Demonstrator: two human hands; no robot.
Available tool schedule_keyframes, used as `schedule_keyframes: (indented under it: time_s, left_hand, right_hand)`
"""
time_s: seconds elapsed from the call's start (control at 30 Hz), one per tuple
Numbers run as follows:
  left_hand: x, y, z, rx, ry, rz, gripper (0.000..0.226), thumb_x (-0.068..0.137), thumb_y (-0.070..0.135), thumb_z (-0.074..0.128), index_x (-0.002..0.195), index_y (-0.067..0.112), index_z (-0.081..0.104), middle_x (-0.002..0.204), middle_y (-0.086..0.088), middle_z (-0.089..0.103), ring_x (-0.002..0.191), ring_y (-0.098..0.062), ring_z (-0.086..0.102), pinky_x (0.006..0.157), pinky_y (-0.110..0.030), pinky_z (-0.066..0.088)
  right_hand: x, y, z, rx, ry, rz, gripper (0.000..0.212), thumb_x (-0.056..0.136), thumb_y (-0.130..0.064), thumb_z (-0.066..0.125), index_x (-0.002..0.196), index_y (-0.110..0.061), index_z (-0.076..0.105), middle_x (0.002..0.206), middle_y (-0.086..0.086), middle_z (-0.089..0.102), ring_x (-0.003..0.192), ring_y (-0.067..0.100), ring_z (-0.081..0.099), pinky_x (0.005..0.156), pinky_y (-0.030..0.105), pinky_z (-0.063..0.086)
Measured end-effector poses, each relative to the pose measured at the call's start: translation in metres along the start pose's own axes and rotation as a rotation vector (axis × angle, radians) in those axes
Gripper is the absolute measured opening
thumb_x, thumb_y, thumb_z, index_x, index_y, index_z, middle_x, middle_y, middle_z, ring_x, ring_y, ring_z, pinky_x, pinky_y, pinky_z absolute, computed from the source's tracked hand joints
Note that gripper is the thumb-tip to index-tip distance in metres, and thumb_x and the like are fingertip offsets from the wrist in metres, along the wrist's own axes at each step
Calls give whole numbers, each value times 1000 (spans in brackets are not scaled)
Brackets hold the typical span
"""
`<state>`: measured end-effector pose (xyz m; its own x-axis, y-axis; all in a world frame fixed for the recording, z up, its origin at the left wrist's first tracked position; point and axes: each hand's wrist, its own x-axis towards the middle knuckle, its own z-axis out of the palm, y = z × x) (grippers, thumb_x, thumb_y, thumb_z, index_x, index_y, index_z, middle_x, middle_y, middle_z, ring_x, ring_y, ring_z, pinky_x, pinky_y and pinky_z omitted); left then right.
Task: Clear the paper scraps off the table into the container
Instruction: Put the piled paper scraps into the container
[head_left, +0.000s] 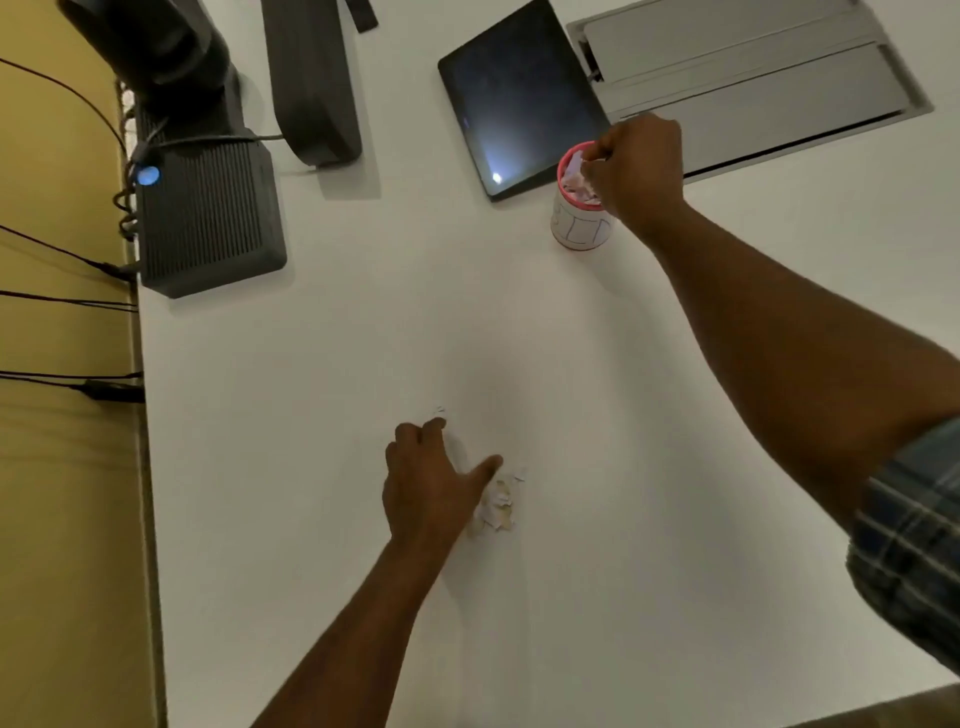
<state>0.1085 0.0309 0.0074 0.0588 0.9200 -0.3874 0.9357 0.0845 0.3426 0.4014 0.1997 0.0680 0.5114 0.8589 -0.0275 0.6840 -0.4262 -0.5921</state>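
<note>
A small white container with a pink rim stands on the white table, just right of a tablet. Paper scraps fill its top. My right hand hovers over its mouth with curled fingers pinching paper scraps. Nearer to me, my left hand rests on the table with fingers spread and slightly bent. A small pile of torn paper scraps lies against its thumb. One tiny scrap lies just beyond its fingertips.
A dark tablet lies behind the container. A grey cable hatch is set into the table at the back right. Black devices with cables stand along the left edge, and a dark stand sits behind them.
</note>
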Motion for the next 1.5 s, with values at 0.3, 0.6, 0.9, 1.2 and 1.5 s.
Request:
schedule_keyframes:
  time_s: [0.3,0.6,0.9,1.2,1.5]
  left_hand:
    - [-29,-4,21,63,-167,-5,71,70,63,66,126,30,36,116,-4,35,105,-24,43,74,-34,51]
    - [-29,-3,36,-13,-70,164,3,87,10,58,89,13,58,92,-4,48,75,-23,56,64,-33,51]
    - [-11,-3,8,-196,-32,121,10,81,5,67,85,11,74,85,-1,69,75,-11,62,70,-17,47]
    - [23,46,-55,-626,-118,0,12,76,11,78,72,22,72,65,4,72,59,-9,67,59,-16,52]
    - [109,155,-80,-609,-39,283,4,78,16,76,79,12,73,67,3,70,58,-3,66,58,-15,52]
  right_hand:
    - [29,-3,25,-580,-220,-126,29,90,-13,61,109,10,58,104,25,64,100,38,61,90,38,47]
    - [48,-3,36,-792,-362,-189,26,92,-9,57,113,7,55,96,20,60,94,34,61,88,37,48]
    - [47,-6,23,-610,-323,-104,43,86,-17,68,120,6,53,109,24,60,104,40,58,91,44,47]
    - [-22,11,3,-197,138,-236,24,90,-13,61,111,-4,68,108,19,68,96,33,66,84,37,56]
    - [-185,63,61,125,-7,-83,18,87,-18,65,102,-10,70,96,11,68,82,29,66,75,34,51]
